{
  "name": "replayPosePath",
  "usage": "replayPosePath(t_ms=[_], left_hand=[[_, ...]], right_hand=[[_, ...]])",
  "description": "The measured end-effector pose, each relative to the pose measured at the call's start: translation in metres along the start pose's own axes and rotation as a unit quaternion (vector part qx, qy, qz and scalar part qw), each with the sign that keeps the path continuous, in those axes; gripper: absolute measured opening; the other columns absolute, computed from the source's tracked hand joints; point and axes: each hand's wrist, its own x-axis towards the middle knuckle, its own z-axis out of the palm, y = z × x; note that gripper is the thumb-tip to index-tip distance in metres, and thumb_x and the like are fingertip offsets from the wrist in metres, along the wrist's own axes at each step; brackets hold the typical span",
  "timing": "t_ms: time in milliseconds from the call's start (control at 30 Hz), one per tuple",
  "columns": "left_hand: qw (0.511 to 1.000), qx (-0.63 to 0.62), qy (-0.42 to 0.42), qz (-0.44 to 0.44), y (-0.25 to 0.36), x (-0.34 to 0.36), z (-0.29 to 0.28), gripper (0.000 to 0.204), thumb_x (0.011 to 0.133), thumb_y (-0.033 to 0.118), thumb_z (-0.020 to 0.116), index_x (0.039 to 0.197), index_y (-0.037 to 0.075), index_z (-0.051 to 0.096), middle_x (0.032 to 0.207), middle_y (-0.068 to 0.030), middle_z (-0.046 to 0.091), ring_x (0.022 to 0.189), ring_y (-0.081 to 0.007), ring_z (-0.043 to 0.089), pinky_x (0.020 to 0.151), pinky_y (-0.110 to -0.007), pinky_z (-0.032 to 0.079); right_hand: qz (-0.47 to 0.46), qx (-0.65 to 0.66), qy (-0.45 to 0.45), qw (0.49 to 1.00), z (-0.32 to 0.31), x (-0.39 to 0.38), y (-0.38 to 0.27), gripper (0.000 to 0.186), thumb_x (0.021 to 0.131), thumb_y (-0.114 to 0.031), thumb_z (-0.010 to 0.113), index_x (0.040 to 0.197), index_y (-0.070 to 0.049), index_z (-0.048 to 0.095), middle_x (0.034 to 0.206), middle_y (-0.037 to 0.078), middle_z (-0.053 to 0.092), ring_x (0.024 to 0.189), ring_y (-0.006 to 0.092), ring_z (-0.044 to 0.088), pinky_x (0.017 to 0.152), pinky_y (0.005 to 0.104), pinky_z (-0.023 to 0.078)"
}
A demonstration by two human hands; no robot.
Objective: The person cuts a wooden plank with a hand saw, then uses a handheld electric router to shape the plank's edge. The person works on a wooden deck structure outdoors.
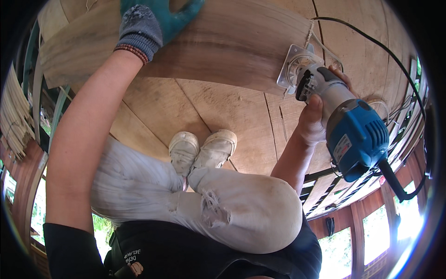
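A wide brown wooden board (223, 44) spans the upper part of the head view. My left hand (155, 21), in a grey and green work glove, lies on top of the board with its thumb spread away; the fingertips run out of the picture at the top. My right hand (316, 114) is bare and wrapped round the silver body of a trim router (357, 130) with a blue motor housing. The router is tilted over, its clear square base plate (286, 69) against the board's right end. The bit is hidden behind the base.
Sawdust lies on the plank floor (241, 125) near my shoes (204, 146). The router's black cord (371, 39) loops up the right side and back toward the board's end. Thin wooden strips (16, 111) are stacked at far left. Slatted railings and window frames stand at right.
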Motion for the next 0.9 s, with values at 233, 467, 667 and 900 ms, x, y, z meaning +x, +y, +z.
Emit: replayPosePath(t_ms=[233,467,667,900], left_hand=[[1.0,-0.004,-0.001,0.003,0.0,0.0,0.0,0.04,0.083,0.043,0.075,0.102,0.008,0.067,0.102,-0.0157,0.069,0.101,-0.0362,0.064,0.101,-0.05,0.041],[0.999,0.02,0.022,0.023,-0.004,-0.003,0.004,0.042,0.085,0.045,0.074,0.103,0.008,0.066,0.103,-0.0163,0.069,0.102,-0.0365,0.064,0.1,-0.05,0.042],[0.999,0.016,0.032,0.033,-0.005,-0.003,0.004,0.041,0.085,0.044,0.074,0.103,0.008,0.066,0.104,-0.0166,0.069,0.102,-0.0366,0.064,0.099,-0.05,0.043],[0.999,0.015,0.016,0.03,-0.005,-0.003,0.004,0.039,0.085,0.041,0.075,0.103,0.008,0.066,0.103,-0.0164,0.069,0.101,-0.0371,0.064,0.097,-0.049,0.043]], right_hand=[[-0.013,-0.059,-0.045,0.997,-0.015,-0.024,-0.006,0.076,0.083,-0.031,0.084,0.14,-0.008,0.04,0.125,0.021,0.061,0.121,0.033,0.062,0.103,0.046,0.054],[-0.029,-0.052,-0.039,0.997,-0.016,-0.039,-0.012,0.075,0.082,-0.031,0.082,0.139,-0.008,0.04,0.124,0.022,0.061,0.118,0.0333,0.064,0.102,0.0443,0.055],[0.003,-0.044,0.015,0.999,-0.011,-0.052,-0.026,0.077,0.083,-0.048,0.085,0.132,-0.004,0.046,0.119,0.019,0.064,0.115,0.0325,0.066,0.104,0.0481,0.054],[0.023,-0.12,-0.037,0.992,-0.025,-0.063,-0.033,0.078,0.084,-0.047,0.083,0.135,-0.004,0.041,0.122,0.02,0.062,0.117,0.0344,0.064,0.104,0.0495,0.054]])
